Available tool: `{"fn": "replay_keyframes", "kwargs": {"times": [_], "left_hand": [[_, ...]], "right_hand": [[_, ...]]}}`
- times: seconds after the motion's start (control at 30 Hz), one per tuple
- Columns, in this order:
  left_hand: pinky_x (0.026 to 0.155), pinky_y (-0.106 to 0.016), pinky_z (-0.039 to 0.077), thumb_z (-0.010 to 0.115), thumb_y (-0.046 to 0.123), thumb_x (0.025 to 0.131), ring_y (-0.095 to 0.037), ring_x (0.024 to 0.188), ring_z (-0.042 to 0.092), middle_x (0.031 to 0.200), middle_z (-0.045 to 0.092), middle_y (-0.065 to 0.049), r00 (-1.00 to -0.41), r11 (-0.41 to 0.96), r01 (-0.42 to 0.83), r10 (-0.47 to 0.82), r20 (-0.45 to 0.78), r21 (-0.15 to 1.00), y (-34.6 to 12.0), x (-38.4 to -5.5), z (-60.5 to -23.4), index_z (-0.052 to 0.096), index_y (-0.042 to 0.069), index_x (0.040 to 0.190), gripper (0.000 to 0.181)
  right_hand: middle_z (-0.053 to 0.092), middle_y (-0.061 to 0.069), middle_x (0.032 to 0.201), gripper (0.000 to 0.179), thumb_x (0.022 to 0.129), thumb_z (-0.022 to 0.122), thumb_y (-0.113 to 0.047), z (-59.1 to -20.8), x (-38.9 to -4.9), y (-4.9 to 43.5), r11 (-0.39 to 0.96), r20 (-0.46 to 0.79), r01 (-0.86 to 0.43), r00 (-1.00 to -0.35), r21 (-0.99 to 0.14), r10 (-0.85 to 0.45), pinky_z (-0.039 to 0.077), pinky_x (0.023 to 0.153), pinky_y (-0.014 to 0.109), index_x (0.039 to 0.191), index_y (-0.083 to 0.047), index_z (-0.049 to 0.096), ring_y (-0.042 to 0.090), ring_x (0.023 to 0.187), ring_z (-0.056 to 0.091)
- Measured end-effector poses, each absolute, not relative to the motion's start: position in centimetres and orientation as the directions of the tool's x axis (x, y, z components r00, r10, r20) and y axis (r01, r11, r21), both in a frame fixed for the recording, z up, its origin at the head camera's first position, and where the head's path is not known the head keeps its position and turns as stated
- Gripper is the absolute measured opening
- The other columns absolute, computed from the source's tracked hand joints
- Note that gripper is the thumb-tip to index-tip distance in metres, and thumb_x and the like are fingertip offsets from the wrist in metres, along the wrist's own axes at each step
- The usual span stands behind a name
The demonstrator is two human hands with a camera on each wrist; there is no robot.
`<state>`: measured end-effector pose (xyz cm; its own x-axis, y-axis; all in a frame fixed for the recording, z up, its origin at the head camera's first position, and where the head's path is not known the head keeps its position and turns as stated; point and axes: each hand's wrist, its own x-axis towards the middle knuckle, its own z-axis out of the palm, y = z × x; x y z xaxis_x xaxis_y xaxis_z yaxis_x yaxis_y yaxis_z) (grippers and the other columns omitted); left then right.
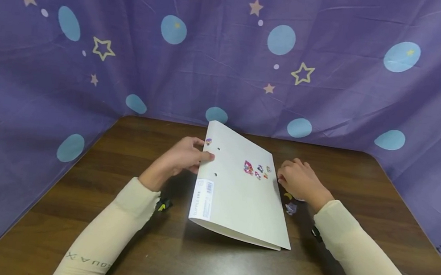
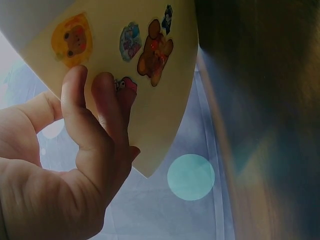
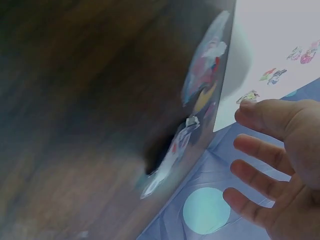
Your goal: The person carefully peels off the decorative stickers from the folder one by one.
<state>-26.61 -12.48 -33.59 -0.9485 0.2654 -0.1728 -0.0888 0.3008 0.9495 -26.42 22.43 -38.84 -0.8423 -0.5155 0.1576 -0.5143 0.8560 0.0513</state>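
A white file folder (image 1: pixel 241 207) stands tilted over the table, its left spine edge raised and its right edge low. My left hand (image 1: pixel 184 155) grips that spine edge, thumb on the outer cover and fingers beneath. Small cartoon stickers (image 1: pixel 248 168) dot the outer cover. In the left wrist view, a brown bear sticker (image 2: pixel 155 53) and an orange one (image 2: pixel 73 40) show on the underside, near my fingertips. My right hand (image 1: pixel 301 178) is beside the folder's right edge. In the right wrist view its fingers are spread and loosely bent, holding nothing, with the thumb close to the folder's corner.
Loose stickers, one greyish purple (image 1: pixel 291 208), lie right of the folder. In the right wrist view, shiny clear-edged pieces (image 3: pixel 172 157) lie on the table (image 1: pixel 143 255). A small black-and-yellow item (image 1: pixel 164 204) sits by the left sleeve. A purple curtain (image 1: pixel 220 65) hangs behind.
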Motion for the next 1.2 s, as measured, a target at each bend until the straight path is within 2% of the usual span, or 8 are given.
{"fn": "replay_keyframes", "kwargs": {"times": [0.07,0.23,0.4,0.53,0.67,0.97,1.2], "left_hand": [[0.064,-0.038,0.064,0.071,0.008,0.094,-0.024,0.075,0.073,0.102,0.071,-0.024,-0.949,0.305,-0.086,0.265,-0.172,0.949,-12.5,-26.6,-33.6,0.044,-0.007,0.139,0.055],[0.064,-0.039,0.064,0.071,0.009,0.094,-0.025,0.075,0.073,0.102,0.071,-0.024,-0.949,0.307,-0.091,0.263,-0.177,0.947,-12.4,-26.7,-33.7,0.043,-0.006,0.139,0.055],[0.064,-0.039,0.064,0.071,0.009,0.094,-0.025,0.076,0.073,0.102,0.071,-0.023,-0.950,0.317,-0.097,0.254,-0.183,0.943,-12.4,-26.7,-33.7,0.044,-0.006,0.140,0.055],[0.064,-0.039,0.064,0.072,0.009,0.094,-0.025,0.076,0.073,0.102,0.071,-0.024,-0.951,0.321,-0.097,0.249,-0.183,0.942,-12.4,-26.7,-33.7,0.045,-0.006,0.139,0.054],[0.064,-0.039,0.064,0.071,0.009,0.094,-0.025,0.076,0.073,0.101,0.071,-0.023,-0.951,0.317,-0.097,0.251,-0.182,0.943,-12.4,-26.7,-33.7,0.045,-0.005,0.138,0.053],[0.062,-0.037,0.063,0.071,0.008,0.094,-0.023,0.074,0.073,0.100,0.072,-0.023,-0.949,0.310,-0.080,0.266,-0.167,0.947,-12.4,-26.6,-33.6,0.046,-0.009,0.138,0.053],[0.063,-0.037,0.063,0.071,0.008,0.094,-0.024,0.075,0.073,0.102,0.072,-0.024,-0.949,0.312,-0.082,0.267,-0.170,0.947,-12.5,-26.6,-33.6,0.045,-0.009,0.138,0.054]], "right_hand": [[0.071,0.008,0.111,0.003,0.095,0.074,-0.014,-38.8,-26.6,22.2,0.856,0.154,-0.516,-0.844,0.026,-0.513,0.050,0.081,0.054,0.095,-0.012,0.077,0.035,0.099,0.059],[0.068,0.010,0.122,0.015,0.095,0.076,-0.021,-39.1,-26.9,21.7,0.858,0.143,-0.510,-0.855,-0.058,-0.499,0.049,0.090,0.056,0.108,-0.013,0.078,0.034,0.110,0.057],[0.064,0.014,0.131,0.019,0.098,0.072,-0.027,-39.4,-27.2,21.2,0.849,0.139,-0.522,-0.850,-0.084,-0.509,0.048,0.095,0.060,0.111,-0.014,0.078,0.037,0.117,0.056],[0.063,0.017,0.133,0.019,0.099,0.071,-0.028,-39.4,-27.4,21.0,0.833,0.156,-0.548,-0.831,-0.071,-0.534,0.048,0.094,0.064,0.110,-0.015,0.078,0.041,0.118,0.056],[0.066,0.016,0.129,0.017,0.098,0.072,-0.026,-39.3,-27.5,20.8,0.819,0.165,-0.569,-0.817,-0.074,-0.552,0.050,0.091,0.061,0.107,-0.014,0.079,0.040,0.114,0.058],[0.067,0.013,0.128,0.015,0.099,0.071,-0.023,-39.0,-27.7,20.3,0.839,0.121,-0.535,-0.843,-0.099,-0.523,0.050,0.094,0.059,0.107,-0.014,0.080,0.038,0.117,0.057],[0.066,0.013,0.129,0.013,0.098,0.072,-0.021,-38.9,-27.6,19.7,0.843,0.113,-0.534,-0.843,-0.059,-0.526,0.049,0.092,0.059,0.105,-0.014,0.080,0.039,0.114,0.057]]}}
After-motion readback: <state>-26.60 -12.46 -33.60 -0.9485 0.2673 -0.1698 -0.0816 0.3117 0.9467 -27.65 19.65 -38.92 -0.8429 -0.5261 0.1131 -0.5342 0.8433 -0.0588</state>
